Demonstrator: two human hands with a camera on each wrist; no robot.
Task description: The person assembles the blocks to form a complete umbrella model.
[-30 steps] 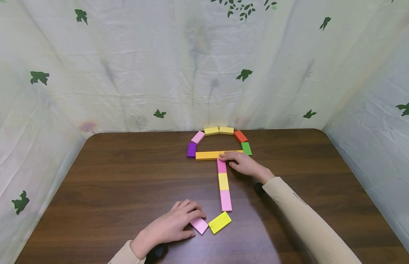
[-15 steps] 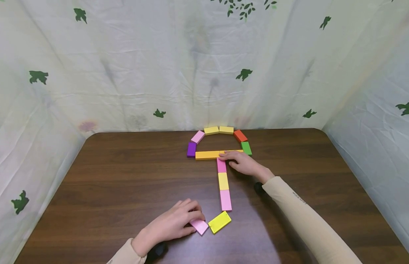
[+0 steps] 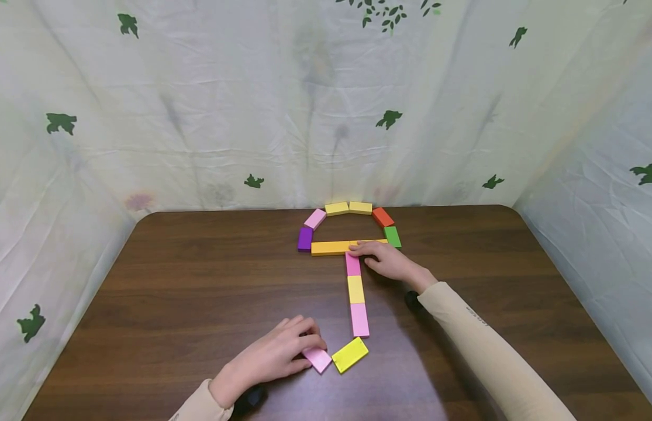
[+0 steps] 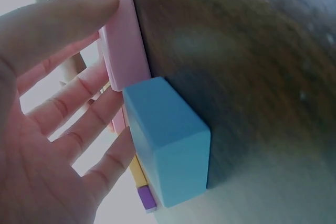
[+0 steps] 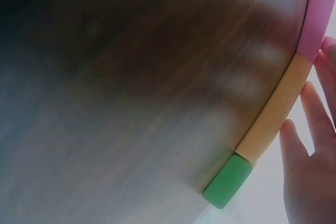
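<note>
My left hand [image 3: 275, 354] holds a light pink block [image 3: 318, 359] between its thumb and fingers, low on the table. In the left wrist view the thumb lies on one side of that block and fingers reach to its other side. A blue block [image 4: 173, 140] sits end to end with it there, hidden under my hand in the head view. A bright yellow block [image 3: 350, 355] touches the pink one's right corner. Farther up, my right hand [image 3: 391, 261] rests its extended fingers along the right orange block [image 5: 275, 111], partly covering it, close to a pink block [image 3: 353, 264].
A stem of a yellow block [image 3: 356, 290] and pink blocks runs down from the left orange block [image 3: 330, 248]. Above, an arch includes a purple block [image 3: 305, 240], a red block [image 3: 383, 217] and a green block [image 3: 392, 237]. A pale curtain [image 3: 226, 117] hangs behind the table.
My left thumb has moved up against the pink block, and the fingers have drawn in slightly around it. The right hand and the other blocks have stayed put.
</note>
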